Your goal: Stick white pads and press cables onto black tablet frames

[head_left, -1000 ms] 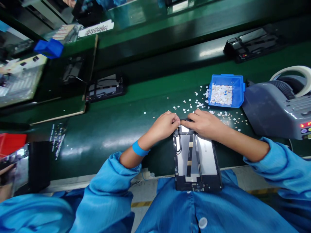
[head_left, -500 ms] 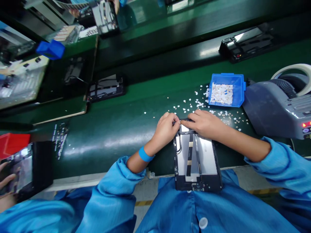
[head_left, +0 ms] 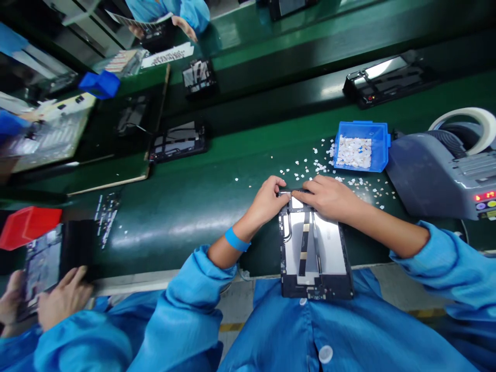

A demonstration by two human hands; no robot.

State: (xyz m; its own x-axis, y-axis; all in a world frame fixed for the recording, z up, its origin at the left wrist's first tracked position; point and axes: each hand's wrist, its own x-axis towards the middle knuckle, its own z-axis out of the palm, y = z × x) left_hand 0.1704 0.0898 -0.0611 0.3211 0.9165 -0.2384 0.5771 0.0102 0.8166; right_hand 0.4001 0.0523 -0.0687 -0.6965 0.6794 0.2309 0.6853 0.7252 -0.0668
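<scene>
An opened tablet [head_left: 334, 250], its silvery inside and black strip facing up, leans between the bench edge and my blue smock. My left hand [head_left: 269, 200] grips its far left corner, thumb on top and curled fingers at the edge. A blue band circles that wrist. My right hand [head_left: 327, 197] is closed over the far edge, its index fingertip pressed near my left thumb tip. Any small piece under those fingertips is too small to make out. White scraps [head_left: 320, 166] lie scattered just beyond both hands.
A blue bin [head_left: 382, 147] of white pieces stands beside a grey tape dispenser [head_left: 430, 173]. Other open tablets [head_left: 180, 140] lie on the green bench. At left, a co-worker's hands [head_left: 65, 297] hold a device near a red bin [head_left: 29, 227]. Another person sits across.
My left thumb and index finger have parted, and the thumb now lies on the tablet's corner. My right hand stays put. Across the bench, a raised tablet has been set down.
</scene>
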